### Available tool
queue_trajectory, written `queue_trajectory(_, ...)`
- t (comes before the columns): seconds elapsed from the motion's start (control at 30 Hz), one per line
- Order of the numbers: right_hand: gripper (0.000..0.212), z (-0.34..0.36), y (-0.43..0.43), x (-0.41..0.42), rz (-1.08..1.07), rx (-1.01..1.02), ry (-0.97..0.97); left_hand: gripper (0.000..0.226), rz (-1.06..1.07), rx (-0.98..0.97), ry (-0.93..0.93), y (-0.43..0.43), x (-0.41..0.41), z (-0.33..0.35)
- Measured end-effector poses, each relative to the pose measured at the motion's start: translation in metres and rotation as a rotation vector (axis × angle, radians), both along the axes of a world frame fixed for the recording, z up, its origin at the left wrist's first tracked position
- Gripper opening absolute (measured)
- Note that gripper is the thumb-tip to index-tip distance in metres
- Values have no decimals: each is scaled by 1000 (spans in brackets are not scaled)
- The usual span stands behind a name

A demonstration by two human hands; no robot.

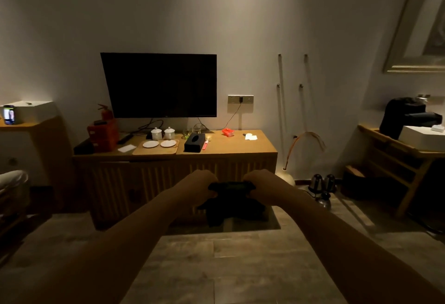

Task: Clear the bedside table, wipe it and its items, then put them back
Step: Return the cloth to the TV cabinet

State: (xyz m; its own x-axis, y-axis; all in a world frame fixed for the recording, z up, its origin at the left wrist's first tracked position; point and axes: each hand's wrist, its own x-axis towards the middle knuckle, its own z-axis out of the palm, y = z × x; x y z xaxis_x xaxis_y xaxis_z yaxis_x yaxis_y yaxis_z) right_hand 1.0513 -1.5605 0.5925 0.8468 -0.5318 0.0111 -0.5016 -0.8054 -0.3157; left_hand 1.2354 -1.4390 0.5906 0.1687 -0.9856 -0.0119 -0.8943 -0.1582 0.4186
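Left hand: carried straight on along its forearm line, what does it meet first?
Probably the slatted front of the wooden cabinet, below its top. The left hand, gripping a dark cloth with the right hand, points at it with nothing visible between. Depth is unclear in this dim view.

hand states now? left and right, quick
Left hand: gripping one end of the dark cloth.
Right hand: gripping the cloth's other end.

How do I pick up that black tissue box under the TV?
Take the tissue box by its two long side walls, coming down from above. It is a flat-sided block lying flat on the cabinet, and a tray and a pink stick sit close beside it.
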Motion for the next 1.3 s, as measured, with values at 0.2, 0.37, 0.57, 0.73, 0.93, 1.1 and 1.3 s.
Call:
queue_trajectory(0.2,20,-18,-144,108,-45,43,-48,27,-61,-8,-14,-152,114,-19)
queue_trajectory(0.37,20,-25,-249,183,-118,90,-73,19,-60,16,78,-266,193,-23)
queue_trajectory(0.57,21,-45,-363,249,-163,154,-58,14,-58,73,155,-392,262,-42)
queue_trajectory(0.73,23,-74,-484,303,-166,206,-38,9,-54,109,196,-509,313,-72)
queue_trajectory(0.93,20,-106,-640,368,-151,292,-26,14,14,159,438,-644,378,-107)
queue_trajectory(1.1,12,-143,-730,413,-163,414,-6,16,105,217,555,-725,420,-144)
queue_trajectory(1.3,16,-221,-814,469,-298,627,42,15,283,399,712,-810,475,-217)
